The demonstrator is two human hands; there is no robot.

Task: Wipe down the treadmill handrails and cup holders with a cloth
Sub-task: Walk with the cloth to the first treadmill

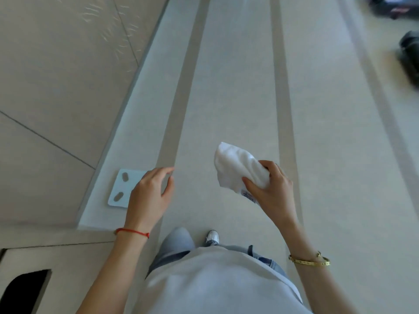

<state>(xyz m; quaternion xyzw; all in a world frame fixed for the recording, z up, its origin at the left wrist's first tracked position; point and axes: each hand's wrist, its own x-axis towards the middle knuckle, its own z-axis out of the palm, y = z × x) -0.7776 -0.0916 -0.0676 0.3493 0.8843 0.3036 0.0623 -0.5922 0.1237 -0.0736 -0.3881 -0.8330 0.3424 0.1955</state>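
While we look down past our white shirt [217,284], jeans [174,243] and one white shoe [212,236], our right hand [271,189] is clamped on a bunched white cloth [235,168], held in the air above the pale striped floor [238,98]. Left of the cloth, our left hand [150,191] hangs empty, fingers loosely apart. Beyond that hand, a small light plate [123,189] with two oval marks lies on the floor. Far right of the cloth, dark blurred equipment [408,55]; we can't tell what.

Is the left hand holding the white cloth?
No, the white cloth is gripped in the right hand, while the left hand is open and empty.
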